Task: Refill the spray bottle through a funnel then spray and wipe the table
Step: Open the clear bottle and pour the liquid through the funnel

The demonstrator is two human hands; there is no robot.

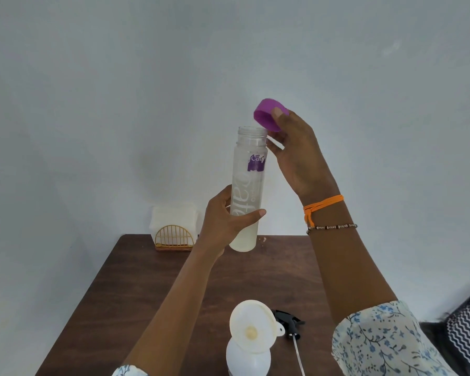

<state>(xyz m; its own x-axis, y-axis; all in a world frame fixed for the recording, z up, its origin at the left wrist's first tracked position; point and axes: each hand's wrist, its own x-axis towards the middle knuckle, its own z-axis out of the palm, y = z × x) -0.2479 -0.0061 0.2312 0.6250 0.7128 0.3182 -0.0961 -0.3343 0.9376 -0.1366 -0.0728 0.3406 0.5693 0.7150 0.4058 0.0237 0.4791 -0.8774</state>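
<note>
My left hand (pixel 223 221) grips the clear bottle (pixel 248 191) upright above the tabletop's (pixel 147 289) far edge, mouth up; its purple label reads "Car". My right hand (pixel 296 156) pinches the purple cap (pixel 269 114). The funnel (pixel 251 327) sits in the spray bottle (pixel 248 359) at the near edge.

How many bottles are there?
2. A tall clear bottle is held up in the left hand, its purple cap off in the right hand. A white spray bottle stands on the table under a funnel. None seem hidden.
</note>
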